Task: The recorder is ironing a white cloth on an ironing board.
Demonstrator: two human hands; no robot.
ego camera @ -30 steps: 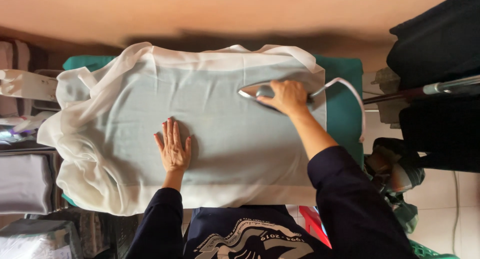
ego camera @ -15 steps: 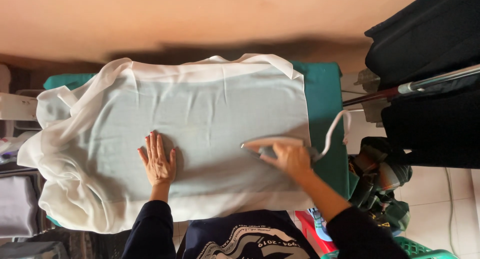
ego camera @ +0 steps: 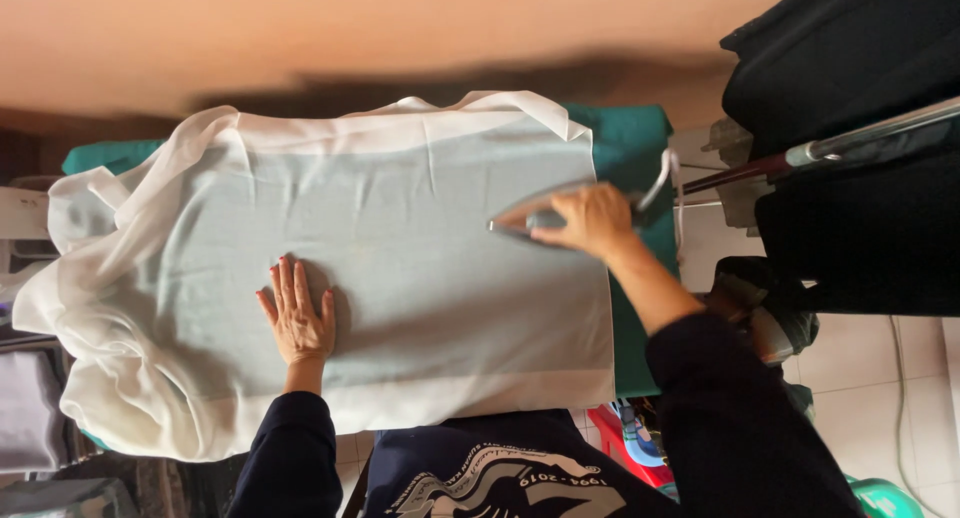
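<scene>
Fabric first: a sheer white garment [ego camera: 420,278] covers most of the green ironing board [ego camera: 630,148], its left end bunched and hanging off the board. The right hand [ego camera: 595,218] is wrapped around the iron [ego camera: 525,221] near the board's right end; the left hand [ego camera: 297,318], fingers spread, presses flat mid-board. Lingering could scorch the thin cloth (it looks delicate), and the cord [ego camera: 665,178] may snag.

Dark navy long sleeves [ego camera: 300,448] and a navy shirt with a pale print.
</scene>
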